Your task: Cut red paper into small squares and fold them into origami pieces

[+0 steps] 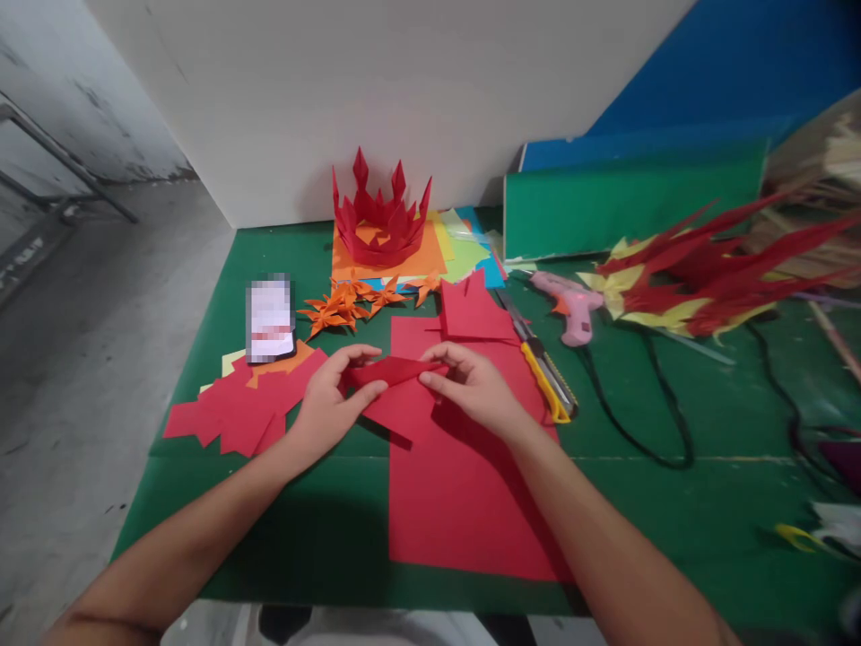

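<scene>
Between my two hands is a partly folded piece of red paper (pixel 396 370), held above a large red sheet (pixel 471 502). My left hand (pixel 343 390) pinches its left end, the thumb on the near side. The right end is pinched between the thumb and fingers of my right hand (pixel 471 381). A flat flap of red paper (pixel 394 417) shows just below the fold. Red paper pieces (pixel 248 404) lie in a loose pile left of my left hand. Beyond my right hand are more red squares (pixel 474 309) on the big sheet.
A red paper crown (pixel 382 224) stands on coloured sheets at the back, behind orange paper flowers (pixel 336 309). A phone (pixel 270 318) leans at left. To the right are a yellow cutter (pixel 548 386), a pink glue gun (pixel 571 305) with a black cord, and red-yellow paper flames (pixel 700 269).
</scene>
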Demonstrator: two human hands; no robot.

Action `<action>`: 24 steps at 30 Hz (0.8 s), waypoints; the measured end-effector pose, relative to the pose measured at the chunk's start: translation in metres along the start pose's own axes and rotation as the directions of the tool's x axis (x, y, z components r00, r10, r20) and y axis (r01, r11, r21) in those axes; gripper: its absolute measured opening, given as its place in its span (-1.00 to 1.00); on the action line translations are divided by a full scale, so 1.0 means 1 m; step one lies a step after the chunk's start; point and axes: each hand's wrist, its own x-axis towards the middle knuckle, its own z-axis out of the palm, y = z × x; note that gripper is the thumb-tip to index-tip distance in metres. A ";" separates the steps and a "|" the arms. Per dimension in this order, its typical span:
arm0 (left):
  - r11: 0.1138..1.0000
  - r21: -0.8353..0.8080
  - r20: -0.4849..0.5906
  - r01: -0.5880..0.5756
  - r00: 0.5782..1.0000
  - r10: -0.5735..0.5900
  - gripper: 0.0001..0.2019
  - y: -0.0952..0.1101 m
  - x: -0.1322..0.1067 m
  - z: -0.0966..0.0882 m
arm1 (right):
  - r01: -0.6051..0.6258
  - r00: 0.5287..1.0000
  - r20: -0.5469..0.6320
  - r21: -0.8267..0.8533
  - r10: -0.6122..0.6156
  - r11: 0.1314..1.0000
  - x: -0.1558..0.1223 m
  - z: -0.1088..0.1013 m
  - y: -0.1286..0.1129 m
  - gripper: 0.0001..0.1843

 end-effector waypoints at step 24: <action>0.752 0.653 -0.031 0.086 0.996 -0.087 -0.70 -0.030 -0.038 -0.098 | 0.041 0.937 -0.349 0.203 0.034 0.978 0.004 -0.008 0.002 -0.65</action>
